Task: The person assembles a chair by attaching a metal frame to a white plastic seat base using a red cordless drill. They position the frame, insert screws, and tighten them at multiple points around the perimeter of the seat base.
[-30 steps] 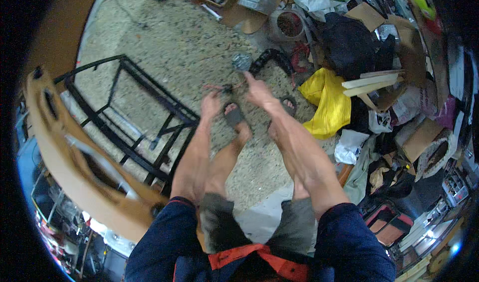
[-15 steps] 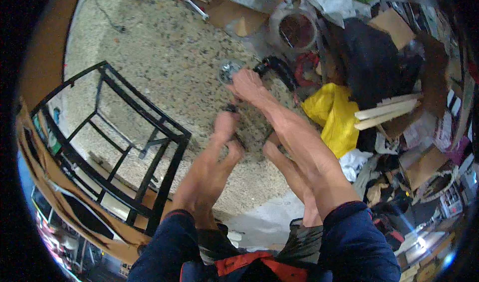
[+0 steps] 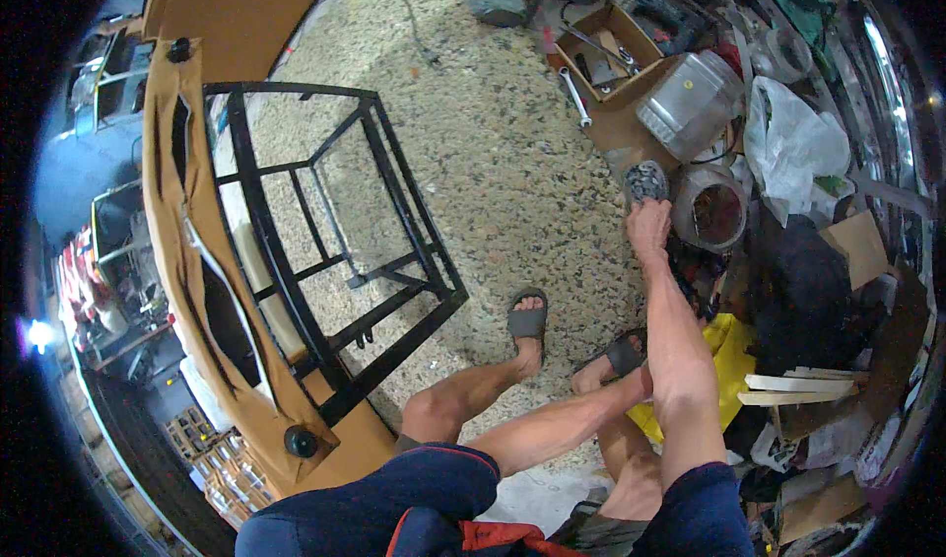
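Note:
My right hand [image 3: 650,227] is closed on the near end of a small rounded clear container [image 3: 645,180]. Small grey pieces, metallic in look, show through it; their kind cannot be made out. The container is beside a wide-mouthed clear plastic jar [image 3: 711,210] lying on its side. My left forearm [image 3: 576,419] reaches across to the right and passes under my right forearm. Behind that arm my left hand is hidden, near my sandalled right foot [image 3: 616,358] and a yellow sack [image 3: 729,360].
A black metal frame [image 3: 394,217] stands on the speckled floor at left, beside a tan padded piece [image 3: 202,202]. At upper right are an open box of tools [image 3: 631,39], a wrench [image 3: 574,97] and a large clear jar [image 3: 690,108]. Wood strips [image 3: 798,384] lie at right.
My view has swung, bringing the tool box and jars further in. My right hand has carried the container toward the clear jar. My left hand has gone out of sight behind my right forearm.

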